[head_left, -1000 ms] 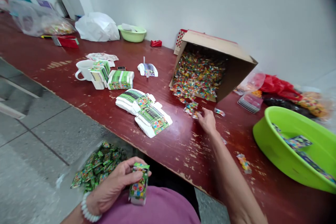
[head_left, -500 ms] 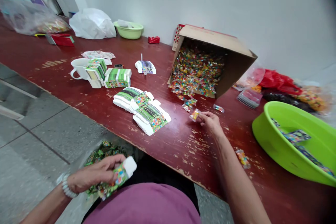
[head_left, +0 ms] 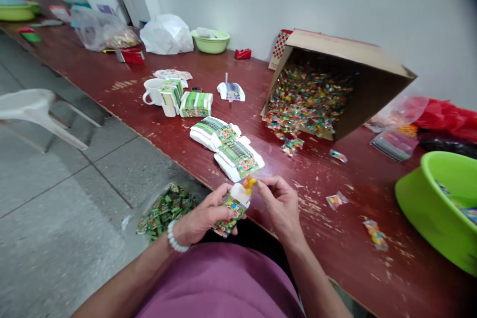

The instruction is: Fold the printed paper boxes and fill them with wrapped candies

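- Small green carton (head_left: 236, 203), end open, grasped in left hand (head_left: 203, 217), by bench (head_left: 316, 218) near edge.
- Orange-yellow packet (head_left: 248, 183) at carton's mouth, pinched by right hand (head_left: 280, 203).
- Flattened cartons (head_left: 238, 155) on bench, twelve o'clock from carton.
- Cardboard box (head_left: 350, 45), one o'clock; green basin (head_left: 421, 198), three.

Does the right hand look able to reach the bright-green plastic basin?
Probably yes: the right hand holds an orange-yellow candy, but only small clear candy packets lie towards the basin.

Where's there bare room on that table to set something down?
Bare table lies left of the mug, and between the purple cards and the cardboard box. Right of that box is crowded: red bag, big green tub.
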`<control>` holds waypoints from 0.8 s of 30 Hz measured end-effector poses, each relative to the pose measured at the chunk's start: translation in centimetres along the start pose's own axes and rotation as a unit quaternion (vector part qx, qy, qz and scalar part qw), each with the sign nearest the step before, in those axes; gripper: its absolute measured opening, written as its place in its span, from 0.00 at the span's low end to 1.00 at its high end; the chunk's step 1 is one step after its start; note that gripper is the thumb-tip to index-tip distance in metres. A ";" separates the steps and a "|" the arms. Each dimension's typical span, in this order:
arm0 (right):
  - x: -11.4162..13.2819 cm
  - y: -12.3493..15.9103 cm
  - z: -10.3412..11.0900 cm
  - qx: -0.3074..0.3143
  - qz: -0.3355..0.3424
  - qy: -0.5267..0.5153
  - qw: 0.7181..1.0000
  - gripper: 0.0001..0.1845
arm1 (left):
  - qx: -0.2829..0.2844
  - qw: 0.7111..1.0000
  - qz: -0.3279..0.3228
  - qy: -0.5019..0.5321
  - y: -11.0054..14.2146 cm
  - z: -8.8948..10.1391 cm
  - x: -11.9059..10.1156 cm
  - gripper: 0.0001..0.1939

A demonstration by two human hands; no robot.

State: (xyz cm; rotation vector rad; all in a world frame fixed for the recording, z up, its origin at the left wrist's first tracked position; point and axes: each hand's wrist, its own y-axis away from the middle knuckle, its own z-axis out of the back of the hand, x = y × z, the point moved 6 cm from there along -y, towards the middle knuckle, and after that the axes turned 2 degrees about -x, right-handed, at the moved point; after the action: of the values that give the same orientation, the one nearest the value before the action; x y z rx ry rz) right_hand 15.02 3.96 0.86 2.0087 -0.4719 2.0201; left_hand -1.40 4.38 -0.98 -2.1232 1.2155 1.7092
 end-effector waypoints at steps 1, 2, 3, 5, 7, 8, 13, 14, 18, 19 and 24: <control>0.1 0.5 -0.3 0.007 0.008 0.010 1.000 0.08 | -0.001 1.000 -0.007 0.004 0.1 -0.1 0.0 0.20; 0.2 1.0 -0.5 0.013 0.016 0.018 1.000 0.08 | -0.004 1.000 -0.016 0.008 0.1 -0.2 0.0 0.19; 0.4 1.3 -0.7 0.018 0.025 0.022 0.999 0.07 | -0.007 1.000 -0.025 0.011 0.1 -0.2 0.0 0.19; 0.6 1.8 -1.0 0.025 0.041 0.025 0.999 0.06 | -0.015 0.999 -0.040 0.018 0.1 -0.2 0.0 0.18; 0.9 2.0 -1.1 0.031 0.064 0.039 0.997 0.06 | -0.021 0.999 -0.045 0.017 0.1 -0.2 0.0 0.17; 0.9 2.0 -1.2 0.034 0.076 0.049 0.995 0.06 | -0.022 0.999 -0.046 0.016 0.1 -0.2 0.0 0.17; 0.0 1.9 -1.5 0.038 0.032 0.013 0.999 0.09 | -0.020 0.998 -0.054 0.014 0.2 -0.1 -0.2 0.16; -0.3 1.8 -1.5 0.037 0.011 -0.007 0.999 0.10 | -0.021 0.998 -0.053 0.012 0.2 0.0 -0.2 0.16; 0.0 1.7 -1.7 0.080 0.019 0.006 0.997 0.09 | -0.031 0.998 -0.052 0.015 0.2 0.2 0.0 0.16; 0.3 1.8 -1.9 0.109 0.039 0.029 0.993 0.08 | -0.036 0.998 -0.053 0.025 0.2 0.3 0.0 0.15; 0.7 2.3 -1.9 0.110 0.065 0.037 0.991 0.12 | -0.090 0.985 -0.030 0.143 -0.6 0.9 0.0 0.18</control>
State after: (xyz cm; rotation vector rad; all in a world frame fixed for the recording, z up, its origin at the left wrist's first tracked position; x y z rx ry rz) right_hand 12.39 2.55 1.50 2.0649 -0.3875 2.3074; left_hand -1.67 5.33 -1.51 -2.5554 1.0835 1.5839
